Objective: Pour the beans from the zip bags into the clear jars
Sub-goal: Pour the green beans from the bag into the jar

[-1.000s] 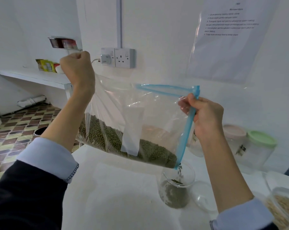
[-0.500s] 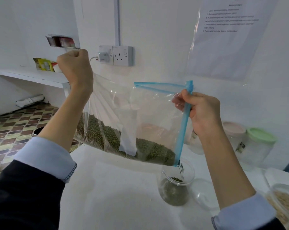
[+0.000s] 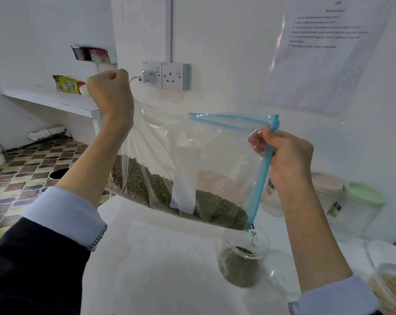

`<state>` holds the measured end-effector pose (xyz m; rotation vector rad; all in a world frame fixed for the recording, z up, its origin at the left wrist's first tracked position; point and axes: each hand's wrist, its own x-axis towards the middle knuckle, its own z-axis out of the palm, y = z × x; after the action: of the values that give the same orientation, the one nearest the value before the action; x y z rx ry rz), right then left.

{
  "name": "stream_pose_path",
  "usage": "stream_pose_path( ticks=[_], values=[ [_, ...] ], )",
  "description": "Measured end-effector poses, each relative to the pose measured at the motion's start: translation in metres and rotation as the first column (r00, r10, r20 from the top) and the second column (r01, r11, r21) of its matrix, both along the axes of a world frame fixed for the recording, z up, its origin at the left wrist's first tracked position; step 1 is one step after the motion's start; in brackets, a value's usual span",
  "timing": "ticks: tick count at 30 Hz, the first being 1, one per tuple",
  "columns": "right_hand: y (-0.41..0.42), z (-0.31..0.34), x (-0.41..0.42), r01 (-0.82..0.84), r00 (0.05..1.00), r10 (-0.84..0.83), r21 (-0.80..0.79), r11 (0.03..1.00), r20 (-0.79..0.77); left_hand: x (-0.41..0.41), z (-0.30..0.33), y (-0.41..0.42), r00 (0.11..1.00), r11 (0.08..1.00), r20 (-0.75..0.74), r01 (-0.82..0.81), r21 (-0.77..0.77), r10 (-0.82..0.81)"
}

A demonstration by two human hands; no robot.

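Observation:
A clear zip bag [image 3: 219, 153] with a blue zip strip hangs tilted above the white table [image 3: 158, 258], its green beans [image 3: 151, 185] heaped along the lower edge. My left hand [image 3: 110, 92] grips the bag's raised rear corner in a fist. My right hand [image 3: 285, 155] pinches the blue zip edge near the open mouth. From the bag's lowest corner a thin stream of beans falls into a clear jar [image 3: 242, 260] that stands under it, partly filled with green beans.
A clear lid [image 3: 281, 271] lies right of the jar. A container of pale grains [image 3: 390, 289] sits at the right edge. Behind stand a pink-lidded jar [image 3: 326, 185] and a green-lidded jar [image 3: 360, 201]. A wall socket [image 3: 167, 76] is behind the bag.
The bag stays tilted and beans keep falling into the jar; fewer beans lie near the bag's lower corner. Both hands hold about the same places.

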<state>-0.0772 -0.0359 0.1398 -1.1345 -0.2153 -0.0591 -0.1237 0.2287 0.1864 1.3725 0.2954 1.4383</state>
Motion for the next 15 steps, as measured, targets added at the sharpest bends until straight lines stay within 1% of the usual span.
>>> stream_pose_path(
  ticks=[2, 5, 7, 10, 13, 15],
  values=[
    [0.0021, -0.0003, -0.0018, -0.030, 0.999, 0.031, -0.043, 0.999, 0.021, 0.0015, -0.0009, -0.0020, 1.000, 1.000, -0.018, -0.014, -0.001, 0.014],
    [0.0032, -0.0001, -0.0035, -0.009, 1.000, 0.010, -0.045, 0.999, 0.017, 0.0037, -0.0030, -0.0030, 1.000, 1.000, -0.005, -0.006, 0.007, 0.006],
    [0.0041, 0.0004, -0.0046, -0.026, 0.999, 0.027, -0.058, 0.998, 0.028, 0.0034, -0.0030, -0.0008, 1.000, 1.000, -0.006, -0.022, 0.002, 0.022],
    [0.0044, -0.0007, -0.0040, 0.007, 1.000, -0.006, -0.027, 1.000, 0.018, 0.0013, -0.0019, 0.0042, 1.000, 0.999, -0.007, -0.031, 0.016, 0.031],
    [0.0064, 0.0010, -0.0051, -0.042, 0.998, 0.044, -0.052, 0.998, 0.039, 0.0007, 0.0000, 0.0058, 0.999, 0.999, 0.005, -0.044, 0.031, 0.043],
    [0.0076, 0.0000, -0.0053, -0.001, 1.000, 0.002, -0.032, 0.999, 0.025, 0.0003, 0.0009, 0.0056, 0.999, 0.998, 0.011, -0.048, 0.050, 0.047]
  ],
)
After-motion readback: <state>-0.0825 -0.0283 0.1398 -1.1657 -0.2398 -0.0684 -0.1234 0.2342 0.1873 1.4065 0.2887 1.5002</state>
